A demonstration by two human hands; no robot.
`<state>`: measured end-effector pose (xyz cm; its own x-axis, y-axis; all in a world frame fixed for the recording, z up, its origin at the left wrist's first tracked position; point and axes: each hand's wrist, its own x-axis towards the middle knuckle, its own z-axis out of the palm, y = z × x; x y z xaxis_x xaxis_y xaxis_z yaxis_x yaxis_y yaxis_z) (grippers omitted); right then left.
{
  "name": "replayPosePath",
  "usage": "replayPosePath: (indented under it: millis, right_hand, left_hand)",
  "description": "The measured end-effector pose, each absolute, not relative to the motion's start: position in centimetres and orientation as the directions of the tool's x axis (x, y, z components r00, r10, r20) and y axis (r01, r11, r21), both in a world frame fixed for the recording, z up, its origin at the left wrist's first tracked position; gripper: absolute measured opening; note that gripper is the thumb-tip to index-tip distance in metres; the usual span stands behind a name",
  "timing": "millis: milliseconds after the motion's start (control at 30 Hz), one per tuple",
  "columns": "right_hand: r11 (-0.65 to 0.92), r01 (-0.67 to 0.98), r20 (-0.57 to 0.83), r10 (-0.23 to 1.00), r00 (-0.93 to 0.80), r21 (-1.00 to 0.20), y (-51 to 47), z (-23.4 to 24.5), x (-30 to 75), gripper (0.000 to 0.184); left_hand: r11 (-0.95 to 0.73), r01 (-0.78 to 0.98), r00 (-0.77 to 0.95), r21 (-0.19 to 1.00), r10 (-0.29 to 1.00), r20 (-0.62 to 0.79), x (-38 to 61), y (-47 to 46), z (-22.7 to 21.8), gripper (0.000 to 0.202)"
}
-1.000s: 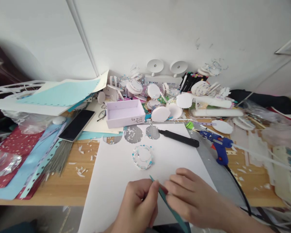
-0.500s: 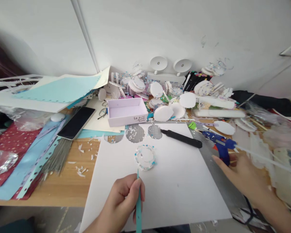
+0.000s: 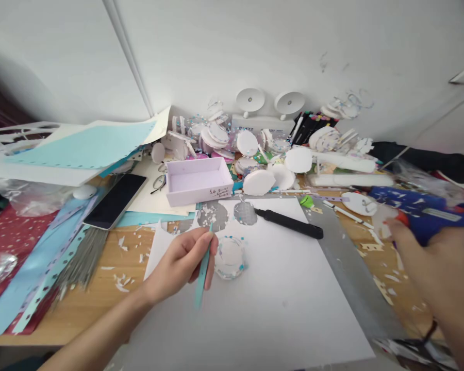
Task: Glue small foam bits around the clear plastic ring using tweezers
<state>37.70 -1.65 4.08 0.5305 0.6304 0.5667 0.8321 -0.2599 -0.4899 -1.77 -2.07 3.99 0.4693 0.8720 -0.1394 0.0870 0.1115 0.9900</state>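
My left hand (image 3: 187, 255) is closed around a slim teal tool with a pointed tip, which looks like tweezers (image 3: 201, 278). Just right of that hand, a round white foam-like disc (image 3: 231, 257) ringed with blue-and-white bits lies on a large white sheet (image 3: 286, 309). On the right, my right hand (image 3: 429, 257) grips the handle of a blue hot glue gun (image 3: 417, 206), raised off the table and pointing left; it is partly blurred. A black pen-shaped cutter (image 3: 290, 222) rests across the sheet's upper part, beside the round cut-outs.
A lilac box (image 3: 199, 193) stands behind the sheet, with several decorated white discs (image 3: 259, 182) heaped beyond it. On the left lie a phone (image 3: 116, 201), a bundle of thin wires (image 3: 81, 263) and coloured papers (image 3: 81, 149). Paper scraps (image 3: 121, 281) dot the table.
My right hand has lifted the glue gun off the table, up and to the right. My left hand, with the tweezers, has shifted up and left, away from the disc's near edge.
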Motion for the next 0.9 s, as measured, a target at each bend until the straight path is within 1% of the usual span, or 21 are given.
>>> replayPosePath:
  millis: [33,67,100,133,200,333,400,467,567,667,900]
  right_hand:
    - [-0.243,0.791,0.540,0.616,0.573,-0.561,-1.1,4.6,36.3,0.028]
    - [-0.253,0.726,0.504,0.576,0.644,-0.639,-0.7,5.0,34.8,0.032]
    - [-0.241,0.674,0.449,0.586,0.675,-0.698,-0.3,5.1,33.1,0.032]
    - [-0.207,0.646,0.449,0.565,0.692,-0.735,0.0,4.9,31.5,0.031]
    - [-0.086,0.638,0.449,0.640,0.624,-0.765,0.1,4.0,28.4,0.028]
    - [0.182,0.616,0.484,0.794,0.368,-0.767,-0.9,1.0,24.6,0.017]
    - [0.232,0.600,0.451,0.859,0.243,-0.766,-1.6,-0.2,24.1,0.015]
    - [0.260,0.599,0.417,0.899,0.137,-0.757,-2.1,-0.8,24.1,0.018]
    - [0.332,0.611,0.434,0.901,0.022,-0.719,-2.2,-1.0,24.3,0.019]
    - [0.351,0.597,0.444,0.896,0.009,-0.722,-2.1,-1.0,24.2,0.019]
    - [0.304,0.583,0.409,0.911,0.052,-0.753,-2.1,-1.0,24.0,0.024]
  left_hand:
    - [0.104,0.066,0.471,0.992,0.874,-0.123,-1.5,-1.6,3.8,0.038]
    - [0.104,0.046,0.477,0.994,0.872,-0.113,-1.3,-1.2,3.6,0.038]
    - [0.110,0.026,0.487,0.994,0.867,-0.109,-1.1,-1.0,3.4,0.039]
    - [0.122,0.009,0.498,0.993,0.860,-0.110,-1.0,-1.0,3.2,0.039]
    - [0.154,-0.008,0.519,0.988,0.845,-0.128,-1.1,-1.2,2.9,0.041]
    - [0.225,0.012,0.537,0.974,0.821,-0.196,-1.5,-1.8,2.4,0.045]
    - [0.243,0.042,0.551,0.969,0.803,-0.225,-1.5,-2.0,2.3,0.047]
    - [0.235,0.083,0.577,0.968,0.781,-0.239,-1.4,-2.1,2.4,0.048]
    - [0.205,0.126,0.610,0.971,0.756,-0.239,-1.2,-2.2,2.4,0.049]
    - [0.213,0.133,0.631,0.968,0.735,-0.249,-1.2,-2.4,2.3,0.049]
    - [0.250,0.129,0.674,0.959,0.688,-0.270,-1.1,-2.3,2.3,0.049]
